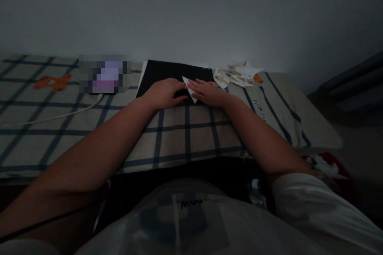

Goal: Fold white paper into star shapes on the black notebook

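Observation:
A small folded piece of white paper point(193, 96) with a pointed, triangular shape lies on a black folder or notebook point(167, 71). My right hand point(209, 92) rests on the paper from the right, fingers stretched out and flat across it. From the left, my left hand point(166, 92) reaches to the paper's edge with its fingertips; its thumb is apart from the other fingers, and its palm is over the black cover. White sheet edges show from under the black cover. Part of the folded paper is hidden by my right fingers.
A heap of folded white papers point(236, 75) lies right of the black cover. On the left is a blurred-out phone point(107, 77) with a white cable point(68, 114). A checked cloth point(173, 139) covers the table, against a wall point(185, 12). More papers point(326, 167) lie in a red container below right.

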The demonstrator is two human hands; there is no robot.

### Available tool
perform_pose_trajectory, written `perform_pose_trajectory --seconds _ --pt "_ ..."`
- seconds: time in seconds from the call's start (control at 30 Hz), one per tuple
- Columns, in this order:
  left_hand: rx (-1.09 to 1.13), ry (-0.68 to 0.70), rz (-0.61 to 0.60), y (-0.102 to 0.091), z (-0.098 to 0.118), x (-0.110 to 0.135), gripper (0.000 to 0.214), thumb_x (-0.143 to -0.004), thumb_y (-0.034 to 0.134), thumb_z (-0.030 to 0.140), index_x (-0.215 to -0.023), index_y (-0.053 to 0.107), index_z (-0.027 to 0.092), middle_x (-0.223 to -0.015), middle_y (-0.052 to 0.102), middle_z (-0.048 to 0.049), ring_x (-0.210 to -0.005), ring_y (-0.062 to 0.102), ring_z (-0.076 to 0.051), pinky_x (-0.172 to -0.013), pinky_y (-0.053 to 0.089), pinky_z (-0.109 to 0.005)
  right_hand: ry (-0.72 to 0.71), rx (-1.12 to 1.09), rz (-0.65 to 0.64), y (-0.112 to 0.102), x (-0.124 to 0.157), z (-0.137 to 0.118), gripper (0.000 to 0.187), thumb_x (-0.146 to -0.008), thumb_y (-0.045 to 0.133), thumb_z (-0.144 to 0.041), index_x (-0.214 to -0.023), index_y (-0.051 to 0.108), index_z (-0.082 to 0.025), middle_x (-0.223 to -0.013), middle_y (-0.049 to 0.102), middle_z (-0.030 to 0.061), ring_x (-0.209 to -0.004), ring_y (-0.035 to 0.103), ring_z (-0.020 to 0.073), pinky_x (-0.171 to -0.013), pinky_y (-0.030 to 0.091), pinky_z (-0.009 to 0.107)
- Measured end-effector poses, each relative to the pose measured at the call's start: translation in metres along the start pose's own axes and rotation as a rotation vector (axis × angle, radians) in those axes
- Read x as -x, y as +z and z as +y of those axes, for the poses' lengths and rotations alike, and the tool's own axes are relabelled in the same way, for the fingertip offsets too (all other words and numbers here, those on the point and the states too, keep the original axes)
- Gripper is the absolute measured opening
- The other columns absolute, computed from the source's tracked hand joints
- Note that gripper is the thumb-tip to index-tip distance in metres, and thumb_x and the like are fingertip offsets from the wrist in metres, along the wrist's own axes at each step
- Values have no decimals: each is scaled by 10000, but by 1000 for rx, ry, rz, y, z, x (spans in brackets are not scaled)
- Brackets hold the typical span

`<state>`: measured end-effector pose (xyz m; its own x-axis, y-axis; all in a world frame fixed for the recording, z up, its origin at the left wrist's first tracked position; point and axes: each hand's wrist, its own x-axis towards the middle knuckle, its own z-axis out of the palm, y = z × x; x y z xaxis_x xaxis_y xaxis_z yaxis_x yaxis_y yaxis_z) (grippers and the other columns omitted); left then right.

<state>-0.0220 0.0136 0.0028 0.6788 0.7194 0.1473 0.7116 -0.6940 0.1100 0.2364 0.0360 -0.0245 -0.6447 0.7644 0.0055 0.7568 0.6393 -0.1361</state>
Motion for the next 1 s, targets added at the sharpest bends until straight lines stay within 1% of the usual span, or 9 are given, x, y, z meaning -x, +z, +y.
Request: perform_pose_trajectory --seconds 0.07,0.17,0.27,0.37,0.47,0.6,0.7,0.87,1.0 --pt "-19 -1 31 1 4 0 581 -1086 522 489 -1552 722 204 -1569 748 -125 -1497 663 -310 -1275 519 -465 4 -4 5 1 0 -1 654 -1185 386 -414 -1817 417 -251 -1908 341 113 -1763 326 399 -1359 335 695" --pt "-45 15 32 3 9 -1 560 -1085 526 461 -1515 753 183 -1547 761 -141 -1471 683 -325 -1245 545 -475 22 -23 9 1 -2 -1 636 -1185 376 -399 -1801 458 -261 -1896 379 100 -1749 350 415 -1348 342 712" --pt "-56 17 34 4 9 -1 518 -1102 504 461 -1435 806 203 -1446 814 -127 -1398 726 -332 -1193 576 -482 24 -77 79 1 -5 4 618 -1190 347 -378 -1763 530 -238 -1816 530 109 -1679 478 373 -1337 395 632" --pt "-45 22 47 4 5 -1 479 -1106 512 468 -1383 831 242 -1375 843 -104 -1347 744 -337 -1143 596 -494 -22 -113 164 2 -6 14 605 -1171 424 -364 -1727 581 -183 -1696 666 131 -1551 616 331 -1304 456 531" --pt "-35 38 57 4 3 -1 463 -1106 515 460 -1360 832 236 -1354 848 -103 -1345 734 -342 -1144 590 -507 -97 -103 203 5 -5 21 539 -1135 552 -372 -1626 700 -209 -1672 690 115 -1531 621 330 -1308 457 528" --pt "-43 45 75 4 5 -2 474 -1096 536 440 -1379 802 168 -1430 803 -153 -1394 695 -356 -1193 563 -513 -113 -81 214 7 -4 18 443 -1124 613 -389 -1479 818 -221 -1684 671 141 -1557 598 354 -1301 457 566" --pt "-50 41 75 6 8 -3 495 -1096 548 427 -1456 760 161 -1529 747 -163 -1446 661 -358 -1230 536 -511 -117 -64 209 4 -3 12 410 -1120 626 -371 -1438 843 -234 -1718 641 139 -1599 574 361 -1320 444 581" --pt "-95 29 95 11 7 -4 502 -1113 542 428 -1462 770 148 -1491 747 -195 -1427 660 -391 -1188 548 -546 -99 -34 150 -4 0 1 431 -1144 572 -345 -1486 814 -241 -1703 655 130 -1624 571 348 -1349 422 600" --pt "-84 45 90 17 4 -5 552 -1126 529 418 -1567 715 145 -1594 706 -199 -1501 619 -400 -1219 524 -580 -101 -26 127 -8 0 -5 459 -1155 509 -310 -1458 818 -157 -1615 723 176 -1562 630 339 -1330 448 560"
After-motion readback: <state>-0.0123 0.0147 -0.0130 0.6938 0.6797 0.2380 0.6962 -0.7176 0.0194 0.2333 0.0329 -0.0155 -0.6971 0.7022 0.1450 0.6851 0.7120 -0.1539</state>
